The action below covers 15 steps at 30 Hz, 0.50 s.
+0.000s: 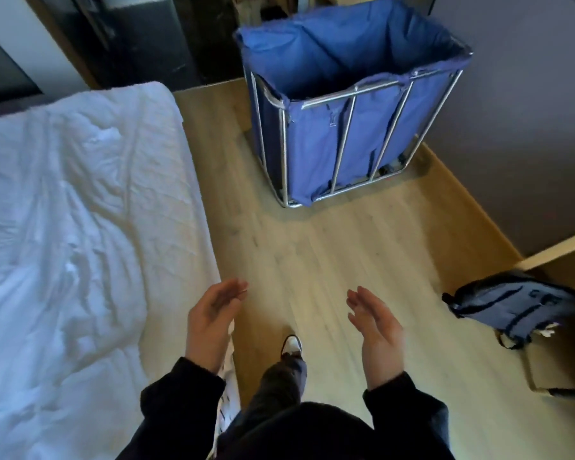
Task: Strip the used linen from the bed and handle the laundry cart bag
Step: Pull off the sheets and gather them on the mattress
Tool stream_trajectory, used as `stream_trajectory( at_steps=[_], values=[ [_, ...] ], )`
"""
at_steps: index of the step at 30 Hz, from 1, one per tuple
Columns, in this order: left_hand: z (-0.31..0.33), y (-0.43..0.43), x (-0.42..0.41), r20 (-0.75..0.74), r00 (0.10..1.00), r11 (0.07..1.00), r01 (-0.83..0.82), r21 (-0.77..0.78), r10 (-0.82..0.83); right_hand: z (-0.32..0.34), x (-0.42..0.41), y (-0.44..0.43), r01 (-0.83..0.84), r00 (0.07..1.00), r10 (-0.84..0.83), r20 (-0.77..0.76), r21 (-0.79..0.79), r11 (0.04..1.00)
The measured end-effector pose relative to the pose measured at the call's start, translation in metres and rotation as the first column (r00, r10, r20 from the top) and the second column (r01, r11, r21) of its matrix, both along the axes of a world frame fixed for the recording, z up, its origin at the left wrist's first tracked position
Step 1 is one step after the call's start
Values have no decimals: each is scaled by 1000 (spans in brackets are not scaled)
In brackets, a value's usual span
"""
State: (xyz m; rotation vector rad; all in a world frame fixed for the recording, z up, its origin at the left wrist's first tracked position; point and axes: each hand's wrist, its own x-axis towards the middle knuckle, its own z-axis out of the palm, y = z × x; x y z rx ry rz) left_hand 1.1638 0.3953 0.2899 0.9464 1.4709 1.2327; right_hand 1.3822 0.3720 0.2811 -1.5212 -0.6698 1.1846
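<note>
Both hands free, cart dead ahead.

Left hand (211, 322) and right hand (375, 330) hover apart over the wooden floor (329, 260), fingers straight, holding nothing; rumpled white linen (70, 207) lies on the bed at left, blue laundry cart bag (342, 94) standing beyond.

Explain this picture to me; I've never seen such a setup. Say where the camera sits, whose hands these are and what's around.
There is no machine: one camera worn on a person's head looks forward and down. The left hand and right hand are that person's, both open, holding nothing. At left is a bed with crumpled white linen. Ahead, on the wooden floor, stands a metal laundry cart lined with a blue bag. A grey bag lies at right.
</note>
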Motion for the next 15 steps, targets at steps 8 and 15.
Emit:
stream_trajectory(
  at_steps=[8, 15],
  values=[
    [2, 124, -29, 5, 990, 987, -144, 66, 144, -1, -33, 158, -92, 994, 91, -68, -7, 996],
    [7, 242, -64, 1, 977, 972, -212, 97, 213, 7, -65, 291, -171, 984, 172, -35, 45, 984]
  ],
)
